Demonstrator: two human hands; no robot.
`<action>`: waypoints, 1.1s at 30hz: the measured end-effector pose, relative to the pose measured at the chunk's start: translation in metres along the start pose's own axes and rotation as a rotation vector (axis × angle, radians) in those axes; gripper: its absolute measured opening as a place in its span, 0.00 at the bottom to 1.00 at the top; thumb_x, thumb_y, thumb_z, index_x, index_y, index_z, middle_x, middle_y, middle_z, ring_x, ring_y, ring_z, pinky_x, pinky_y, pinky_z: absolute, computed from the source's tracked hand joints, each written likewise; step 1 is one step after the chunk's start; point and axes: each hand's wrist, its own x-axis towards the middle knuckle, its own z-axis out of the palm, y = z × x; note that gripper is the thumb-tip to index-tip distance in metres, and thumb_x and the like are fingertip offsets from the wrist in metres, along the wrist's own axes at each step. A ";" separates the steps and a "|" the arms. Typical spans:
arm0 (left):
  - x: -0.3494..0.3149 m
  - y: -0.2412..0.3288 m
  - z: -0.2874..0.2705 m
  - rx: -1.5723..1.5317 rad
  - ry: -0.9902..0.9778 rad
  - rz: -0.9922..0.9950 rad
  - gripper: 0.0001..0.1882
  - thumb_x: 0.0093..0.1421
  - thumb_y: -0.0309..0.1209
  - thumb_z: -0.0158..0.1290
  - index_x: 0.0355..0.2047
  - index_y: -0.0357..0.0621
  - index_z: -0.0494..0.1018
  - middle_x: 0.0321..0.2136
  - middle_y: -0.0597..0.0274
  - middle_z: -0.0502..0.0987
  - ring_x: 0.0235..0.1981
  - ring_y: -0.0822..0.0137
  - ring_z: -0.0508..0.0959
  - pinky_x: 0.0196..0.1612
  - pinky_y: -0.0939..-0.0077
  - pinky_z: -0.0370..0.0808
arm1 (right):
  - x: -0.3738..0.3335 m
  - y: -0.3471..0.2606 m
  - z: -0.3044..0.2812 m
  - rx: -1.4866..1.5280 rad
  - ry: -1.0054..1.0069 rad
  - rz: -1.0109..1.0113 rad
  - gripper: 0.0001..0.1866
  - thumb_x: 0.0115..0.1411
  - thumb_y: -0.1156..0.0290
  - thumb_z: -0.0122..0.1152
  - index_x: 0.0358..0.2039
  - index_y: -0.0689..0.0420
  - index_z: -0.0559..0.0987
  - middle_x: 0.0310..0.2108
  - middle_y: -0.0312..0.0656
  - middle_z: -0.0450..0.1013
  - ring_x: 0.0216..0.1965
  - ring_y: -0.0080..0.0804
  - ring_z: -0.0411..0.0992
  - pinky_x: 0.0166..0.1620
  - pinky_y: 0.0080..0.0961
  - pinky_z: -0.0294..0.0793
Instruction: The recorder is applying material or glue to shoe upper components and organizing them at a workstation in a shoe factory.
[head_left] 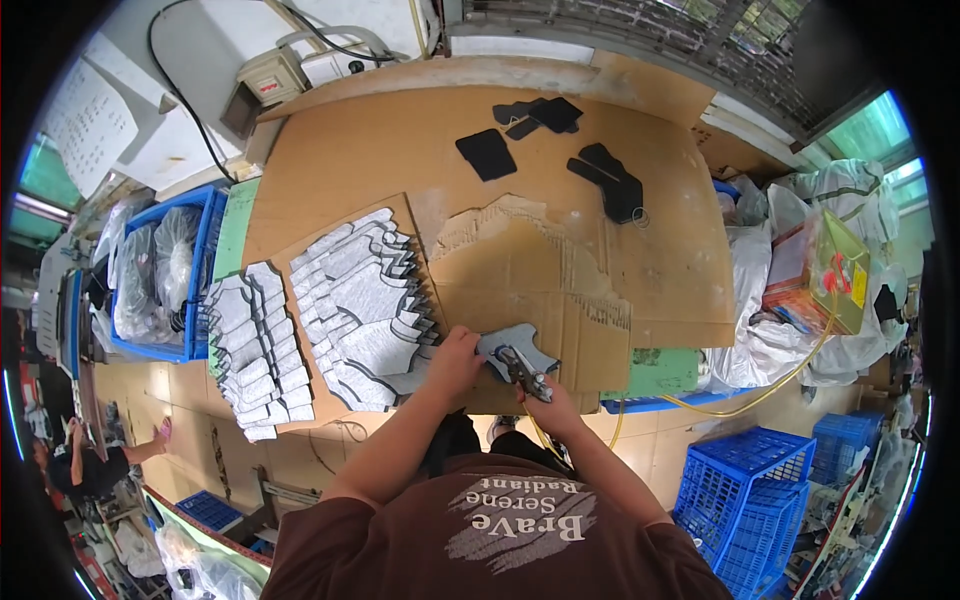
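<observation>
- Workpiece: one grey cut piece [541,345], lying on the torn cardboard sheet [500,265] at the near edge of the table, right in front of the person.
- Right hand [552,408]: fingers wrapped around a metal gun-like tool [518,370], nose over the piece. Trigger state hidden.
- Left hand [458,357]: fingers curled at the piece's left edge. Can't tell if they pinch it or just rest there.
- Risk 1: piece skids or twists. Cause would be a light left hold plus a knock from the tool; the cardboard looks loose too.
- Risk 2: tool hits left fingers. They sit just beside its nose, so a small slip could do it.
- Risk 3: overshoot onto the large fanned stack [355,285]. Its nearest pieces lie right by the left hand (tight layout), so a forearm brush could also spread the rows.
- Risk 4: hose snag. Yellow hose [741,411] loops off the right side; more yellow line hangs below the right hand. Can't confirm it's one run. A catch on the table edge would tug the tool.
- Low risk: black flat pieces [612,187] at the far side, well apart from both hands.
</observation>
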 end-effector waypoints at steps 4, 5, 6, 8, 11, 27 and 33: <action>0.002 0.001 0.003 -0.002 0.032 0.005 0.17 0.45 0.25 0.56 0.37 0.36 0.68 0.37 0.48 0.67 0.40 0.48 0.70 0.43 0.64 0.68 | 0.001 -0.004 0.001 0.006 -0.016 0.030 0.07 0.51 0.74 0.52 0.32 0.59 0.72 0.25 0.36 0.69 0.28 0.23 0.65 0.34 0.21 0.65; 0.003 0.002 0.003 0.003 0.022 -0.010 0.17 0.45 0.25 0.56 0.37 0.36 0.68 0.37 0.48 0.67 0.40 0.48 0.70 0.43 0.64 0.68 | 0.002 -0.005 0.001 -0.010 -0.017 0.033 0.07 0.51 0.74 0.52 0.32 0.59 0.72 0.25 0.36 0.69 0.28 0.23 0.65 0.34 0.21 0.65; 0.004 0.002 0.002 0.004 0.021 -0.009 0.17 0.45 0.25 0.56 0.37 0.36 0.68 0.37 0.48 0.67 0.40 0.48 0.70 0.43 0.64 0.68 | 0.002 -0.003 0.001 -0.008 -0.015 0.032 0.07 0.51 0.74 0.52 0.32 0.59 0.72 0.25 0.36 0.69 0.28 0.23 0.65 0.34 0.21 0.65; 0.006 0.003 0.002 0.018 0.016 -0.007 0.17 0.44 0.24 0.57 0.37 0.36 0.68 0.37 0.48 0.67 0.40 0.48 0.70 0.43 0.64 0.68 | 0.002 0.000 0.001 0.020 0.007 0.017 0.07 0.52 0.74 0.52 0.32 0.59 0.72 0.25 0.35 0.69 0.28 0.22 0.65 0.34 0.21 0.65; 0.007 0.004 0.001 0.028 0.026 0.011 0.17 0.44 0.24 0.57 0.36 0.36 0.68 0.37 0.47 0.67 0.39 0.47 0.70 0.42 0.63 0.68 | 0.000 -0.002 -0.003 0.038 0.043 0.050 0.06 0.52 0.74 0.51 0.32 0.59 0.72 0.24 0.35 0.68 0.28 0.21 0.64 0.33 0.21 0.65; 0.011 0.000 0.010 -0.114 0.107 -0.056 0.15 0.43 0.22 0.56 0.34 0.37 0.69 0.32 0.47 0.70 0.36 0.48 0.71 0.40 0.63 0.68 | -0.007 0.013 -0.027 0.044 0.176 0.025 0.07 0.51 0.77 0.48 0.32 0.58 0.72 0.28 0.34 0.69 0.33 0.22 0.66 0.39 0.21 0.65; 0.017 -0.007 0.020 -0.121 0.177 -0.118 0.14 0.46 0.24 0.55 0.35 0.36 0.69 0.34 0.46 0.70 0.37 0.48 0.71 0.40 0.62 0.69 | -0.009 0.011 -0.023 0.056 0.043 -0.007 0.10 0.50 0.79 0.47 0.34 0.58 0.72 0.31 0.34 0.69 0.36 0.23 0.66 0.42 0.20 0.64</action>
